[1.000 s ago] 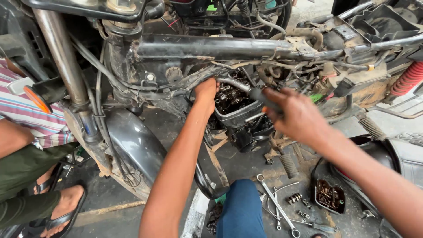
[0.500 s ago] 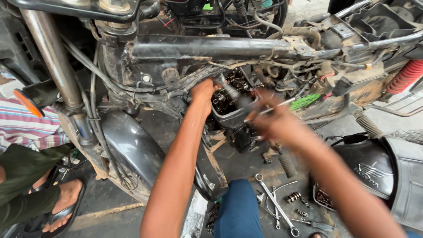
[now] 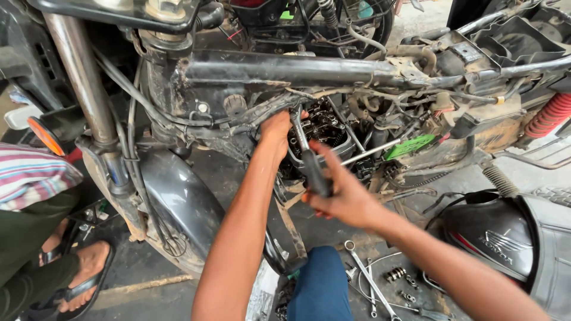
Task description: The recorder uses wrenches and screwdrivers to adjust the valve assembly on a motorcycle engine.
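Right hand clenched on black-handled tool, tip up in the open engine head. Left hand pressed against engine, grip unclear. Cables and frame tube crowding above. Green tag just right; spanners on floor.

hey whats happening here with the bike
A person is working on a stripped-down motorcycle, at its exposed engine. Their right hand grips the dark handle of a metal tool whose tip reaches into the open engine top, while the left hand rests against the engine beside the tool's tip. Wrenches and small parts lie on the floor below, next to a removed black fuel tank. Another person's sandalled foot shows at left.
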